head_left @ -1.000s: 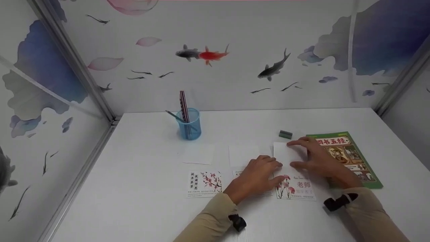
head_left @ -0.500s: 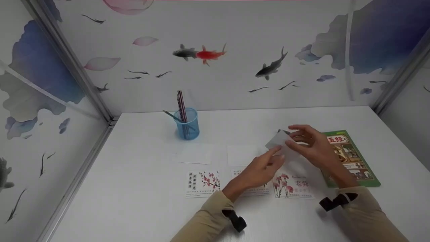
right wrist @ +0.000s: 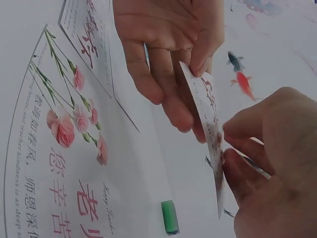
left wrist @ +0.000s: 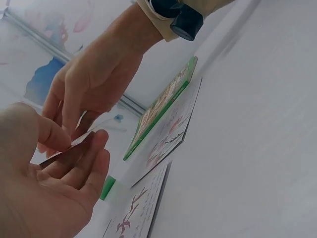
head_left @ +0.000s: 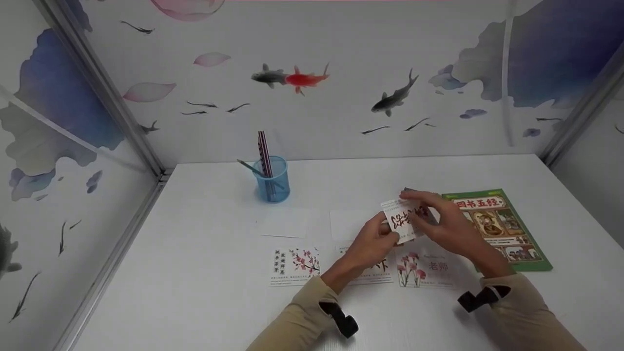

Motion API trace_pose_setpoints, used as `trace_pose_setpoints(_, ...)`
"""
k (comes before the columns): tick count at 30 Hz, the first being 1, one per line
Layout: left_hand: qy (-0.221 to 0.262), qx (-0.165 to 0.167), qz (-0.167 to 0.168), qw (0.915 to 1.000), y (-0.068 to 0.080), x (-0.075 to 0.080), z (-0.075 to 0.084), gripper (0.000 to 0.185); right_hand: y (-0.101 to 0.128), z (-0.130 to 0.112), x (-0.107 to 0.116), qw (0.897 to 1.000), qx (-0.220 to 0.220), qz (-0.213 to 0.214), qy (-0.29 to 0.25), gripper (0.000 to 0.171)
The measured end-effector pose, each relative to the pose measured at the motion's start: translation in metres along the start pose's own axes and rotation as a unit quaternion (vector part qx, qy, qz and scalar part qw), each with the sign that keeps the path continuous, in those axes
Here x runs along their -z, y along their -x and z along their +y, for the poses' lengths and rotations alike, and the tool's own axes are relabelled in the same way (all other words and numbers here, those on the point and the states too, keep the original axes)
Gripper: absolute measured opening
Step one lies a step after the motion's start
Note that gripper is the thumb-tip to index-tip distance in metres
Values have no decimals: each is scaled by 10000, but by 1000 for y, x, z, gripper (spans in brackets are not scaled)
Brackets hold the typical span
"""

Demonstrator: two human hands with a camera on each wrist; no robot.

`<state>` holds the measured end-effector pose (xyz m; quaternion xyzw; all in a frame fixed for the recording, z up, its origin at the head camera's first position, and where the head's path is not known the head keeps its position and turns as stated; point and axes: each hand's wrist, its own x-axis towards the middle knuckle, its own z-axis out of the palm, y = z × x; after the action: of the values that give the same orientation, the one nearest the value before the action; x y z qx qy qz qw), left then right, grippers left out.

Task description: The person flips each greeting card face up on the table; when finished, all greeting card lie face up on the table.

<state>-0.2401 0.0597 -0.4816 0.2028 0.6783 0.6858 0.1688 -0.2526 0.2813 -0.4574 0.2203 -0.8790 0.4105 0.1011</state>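
Both hands hold a small white card with dark red brush writing, raised over the table and tilted. My left hand pinches its left end, thumb on the printed face and fingers behind, as the left wrist view shows. At the other end, my right hand grips the card with thumb and fingers, hiding part of the writing. Below lies a card with pink carnations. Beside it, a card with brush writing is partly covered by the left hand. Further left is a plum blossom card.
Two blank white cards lie behind the printed row. A blue mesh cup with pencils stands at the back. A green book lies to the right, and a green eraser sits behind the hands. Printed wall panels enclose the table.
The blank-faced card behind the carnation card has been picked up by both hands and turned over, so its red writing now shows. The right hand has uncovered more of the book.
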Motion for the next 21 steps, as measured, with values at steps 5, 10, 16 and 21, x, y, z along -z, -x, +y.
trace_pose_setpoints(5,151,-9,298,9994,2,0,2,49,1,1,3,9982,-459,73,389,59)
trace_pose_setpoints(10,378,-194,173,9989,3,0,2,58,0,0,4,9921,-1008,164,723,66)
trace_pose_setpoints(16,310,-129,144,9993,3,1,2,64,-1,-1,4,9844,-1478,143,941,78)
trace_pose_setpoints(21,133,207,706,9972,2,-1,2,55,0,-2,4,9896,-1238,129,715,77)
